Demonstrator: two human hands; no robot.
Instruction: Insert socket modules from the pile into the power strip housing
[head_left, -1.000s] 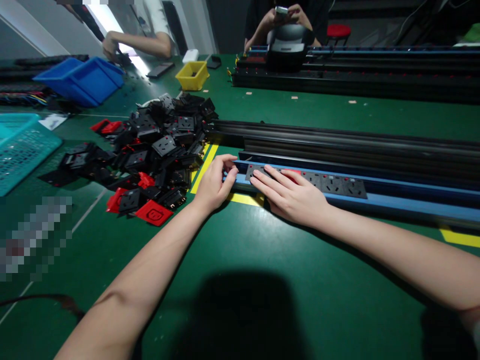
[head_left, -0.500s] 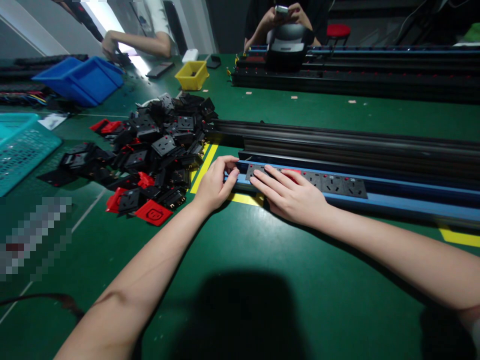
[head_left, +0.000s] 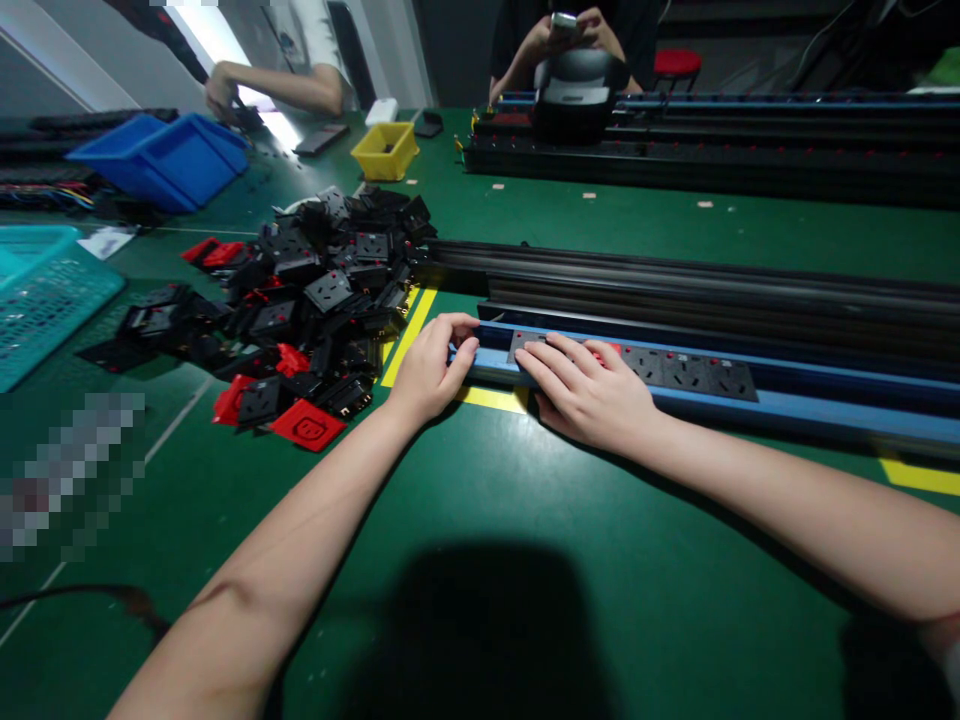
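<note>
A long blue rail [head_left: 832, 421] with an open channel lies across the table in front of me. My left hand [head_left: 433, 368] grips its left end, thumb on the near side and fingers curled over the far side. In the channel sits a row of black socket modules [head_left: 690, 372], with a red one partly hidden under my fingers. My right hand [head_left: 596, 400] rests flat on the left part of this row, fingers stretched out. Between the left hand and the row, a short stretch of bare channel shows.
Left of the rail is a heap of loose black and red sockets [head_left: 330, 290]. Dark rails [head_left: 675, 275] lie just behind. Farther off are a yellow bin [head_left: 385, 165], blue bins [head_left: 187, 165] and a teal basket [head_left: 56, 300]. Two people sit across the green table [head_left: 465, 600].
The row of socket modules has slid a little to the right along the channel, with my right hand on it. My left hand has stayed at the rail's end.
</note>
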